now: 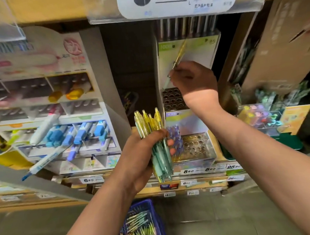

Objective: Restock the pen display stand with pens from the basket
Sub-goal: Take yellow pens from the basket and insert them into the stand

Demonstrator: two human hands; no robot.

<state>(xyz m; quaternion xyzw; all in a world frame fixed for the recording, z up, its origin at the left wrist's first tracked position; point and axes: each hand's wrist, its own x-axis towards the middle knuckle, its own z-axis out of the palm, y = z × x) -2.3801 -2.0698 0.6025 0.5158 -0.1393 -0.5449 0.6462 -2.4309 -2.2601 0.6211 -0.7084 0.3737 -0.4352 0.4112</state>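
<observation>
Both your arms show uncovered. Your left forearm [101, 210], in the lower middle of the frame, is bare from the bottom edge up to the wrist. Your right forearm [260, 147], at the right of the frame, is bare from the frame's edge to the wrist. Your left hand [140, 159] and right hand [193, 79] are bare too. Shadow lies across the back of your right hand, with brighter light on its wrist. Your left fingers [170, 142] look blurred at the tips.
</observation>
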